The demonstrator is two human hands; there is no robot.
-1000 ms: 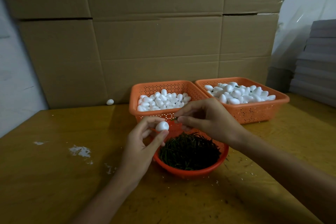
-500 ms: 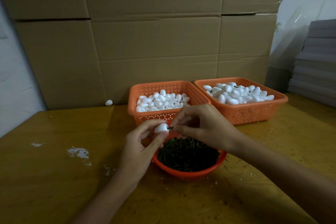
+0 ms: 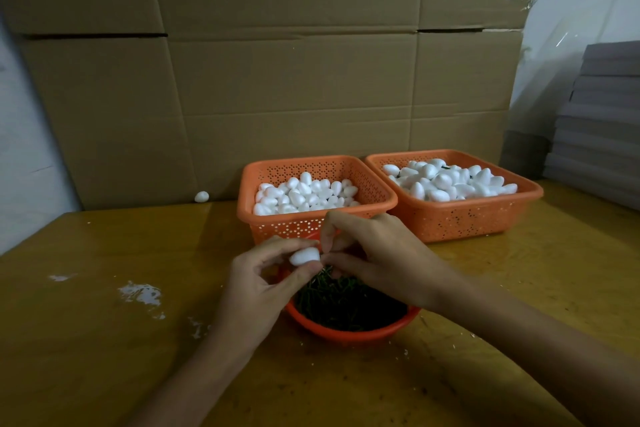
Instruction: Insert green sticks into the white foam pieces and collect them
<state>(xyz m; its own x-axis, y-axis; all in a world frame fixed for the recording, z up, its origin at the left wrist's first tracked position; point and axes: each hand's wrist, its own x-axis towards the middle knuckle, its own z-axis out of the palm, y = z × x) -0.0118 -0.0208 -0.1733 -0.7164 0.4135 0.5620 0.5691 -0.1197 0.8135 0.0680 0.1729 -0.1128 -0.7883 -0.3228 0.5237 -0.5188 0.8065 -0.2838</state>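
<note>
foam piece (image 3: 304, 256): white, egg-shaped, matte; held over near-left rim of bowl, in front of left basket
left hand (image 3: 258, 288): grip closed round foam piece, thumb under, fingers over
right hand (image 3: 381, 253): grip pinched tight at foam piece's right end; what's in the pinch is hidden, cannot tell
green sticks (image 3: 349, 302): thin dark tangle in bowl, partly behind hands
bowl (image 3: 346, 334): round orange plastic, far rim hidden
left basket (image 3: 247, 184): orange, perforated, squarish, heaped with foam eggs
right basket (image 3: 526, 192): same, just beside left basket
tabletop (image 3: 104, 340): yellow-brown, scuffed, white smears
cardboard (image 3: 277, 80): creased brown wall behind
</note>
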